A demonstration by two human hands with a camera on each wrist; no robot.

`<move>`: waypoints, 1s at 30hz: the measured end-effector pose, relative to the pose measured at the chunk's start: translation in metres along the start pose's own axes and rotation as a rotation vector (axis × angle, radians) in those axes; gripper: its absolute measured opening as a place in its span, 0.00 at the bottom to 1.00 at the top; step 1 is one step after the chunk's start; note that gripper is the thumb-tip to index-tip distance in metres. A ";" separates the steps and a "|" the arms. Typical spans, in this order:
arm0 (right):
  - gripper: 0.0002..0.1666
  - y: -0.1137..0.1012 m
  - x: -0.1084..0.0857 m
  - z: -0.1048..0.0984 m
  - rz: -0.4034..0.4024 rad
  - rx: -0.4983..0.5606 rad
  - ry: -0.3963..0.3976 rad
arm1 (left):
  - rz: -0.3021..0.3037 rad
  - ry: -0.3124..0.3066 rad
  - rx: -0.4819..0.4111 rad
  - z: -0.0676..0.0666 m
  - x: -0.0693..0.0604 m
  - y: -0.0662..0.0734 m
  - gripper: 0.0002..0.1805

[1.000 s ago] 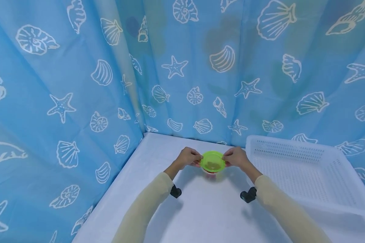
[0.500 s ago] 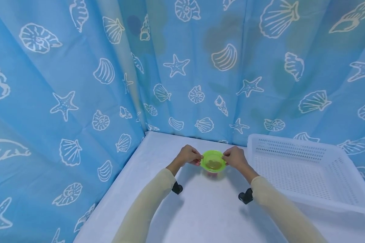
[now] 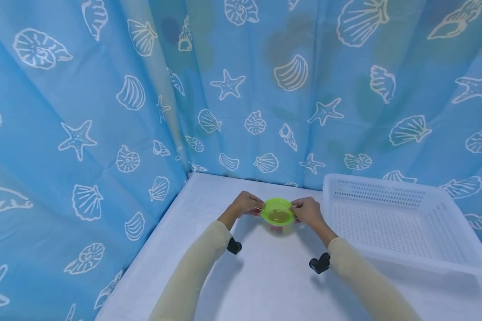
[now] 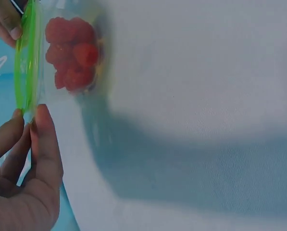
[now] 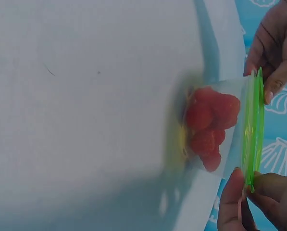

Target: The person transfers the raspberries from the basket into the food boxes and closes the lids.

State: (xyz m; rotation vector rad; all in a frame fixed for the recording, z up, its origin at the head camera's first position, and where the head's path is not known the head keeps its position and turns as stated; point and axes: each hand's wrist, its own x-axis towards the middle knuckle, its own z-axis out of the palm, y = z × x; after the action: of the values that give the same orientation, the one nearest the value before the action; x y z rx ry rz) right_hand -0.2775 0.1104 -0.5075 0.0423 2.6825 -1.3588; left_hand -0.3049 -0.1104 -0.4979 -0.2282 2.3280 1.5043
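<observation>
A clear plastic tub (image 4: 49, 94) holds several red berries (image 5: 213, 122) that look like raspberries. It stands on the white tabletop with a translucent green lid (image 3: 278, 211) over its mouth. At the left edge of the lid, my left hand (image 3: 246, 204) pinches the rim between thumb and fingers, as the left wrist view shows (image 4: 28, 173). On the opposite side my right hand (image 3: 307, 210) pinches the rim too, its fingertips at the tub's upper edge. Whether the lid is fully seated cannot be told.
A large white perforated plastic basket (image 3: 385, 223) stands right of my right hand. Blue curtains (image 3: 241, 89) with white shell prints rise behind and to the left of the white table (image 3: 273, 285). Black wrist mounts (image 3: 319, 263) hang under both forearms.
The head view has shifted slightly. The lid looked more tilted a second ago, with red showing beneath its front edge. Both hands keep hold of its rim.
</observation>
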 end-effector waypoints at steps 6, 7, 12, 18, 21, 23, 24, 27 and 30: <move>0.16 -0.001 0.004 0.009 0.053 0.102 0.032 | -0.041 0.007 -0.046 -0.003 0.001 -0.005 0.10; 0.15 -0.001 0.005 0.011 0.068 0.129 0.037 | -0.046 0.006 -0.048 -0.004 0.000 -0.006 0.09; 0.17 0.004 0.005 0.021 0.170 0.337 0.016 | -0.066 0.018 -0.059 -0.010 -0.002 -0.011 0.09; 0.22 0.011 0.001 0.027 0.319 0.548 -0.027 | -0.099 0.018 -0.064 -0.013 -0.001 -0.016 0.08; 0.23 0.014 0.001 0.027 0.328 0.589 -0.048 | -0.114 -0.019 -0.081 -0.014 0.002 -0.017 0.09; 0.23 0.015 0.001 0.026 0.320 0.611 -0.058 | -0.112 -0.037 -0.099 -0.016 0.005 -0.018 0.09; 0.23 0.015 0.002 0.026 0.316 0.623 -0.067 | -0.111 -0.042 -0.105 -0.017 0.006 -0.018 0.09; 0.22 0.017 0.003 0.026 0.326 0.662 -0.093 | -0.123 -0.066 -0.146 -0.021 0.011 -0.021 0.10; 0.21 0.018 0.004 0.026 0.317 0.696 -0.120 | -0.130 -0.089 -0.196 -0.024 0.014 -0.026 0.11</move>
State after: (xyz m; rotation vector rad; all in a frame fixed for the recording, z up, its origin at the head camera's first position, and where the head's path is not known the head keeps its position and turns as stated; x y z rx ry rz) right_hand -0.2768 0.1002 -0.5379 0.4152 1.8802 -2.0076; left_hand -0.3148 -0.1420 -0.5166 -0.3483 2.0561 1.6429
